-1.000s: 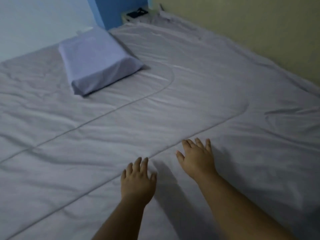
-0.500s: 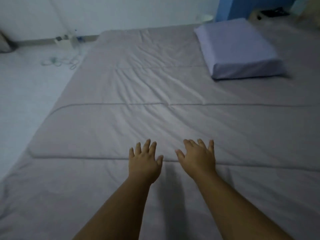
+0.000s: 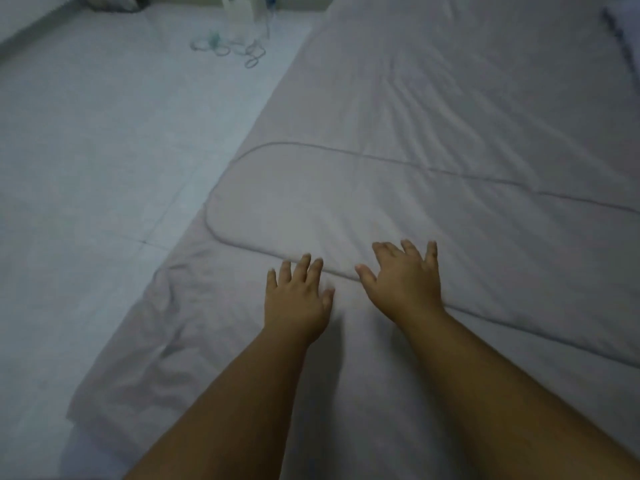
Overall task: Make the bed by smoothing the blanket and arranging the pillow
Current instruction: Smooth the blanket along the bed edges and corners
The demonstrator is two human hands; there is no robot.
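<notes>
A grey blanket with a piped, rounded corner lies spread over the bed. My left hand lies flat with spread fingers on the fabric just below the blanket's piped edge. My right hand presses flat on the blanket across that edge, fingers spread. Neither hand grips any cloth. Only a sliver of the lilac pillow shows at the top right corner. The bed's near left corner is wrinkled.
Pale tiled floor runs along the bed's left side. A tangle of cables and a white power strip lie on the floor near the far wall.
My view has swung left, so the pillow slid almost out of sight and the floor came in. Both hands have slid left toward the blanket's rounded corner, still flat.
</notes>
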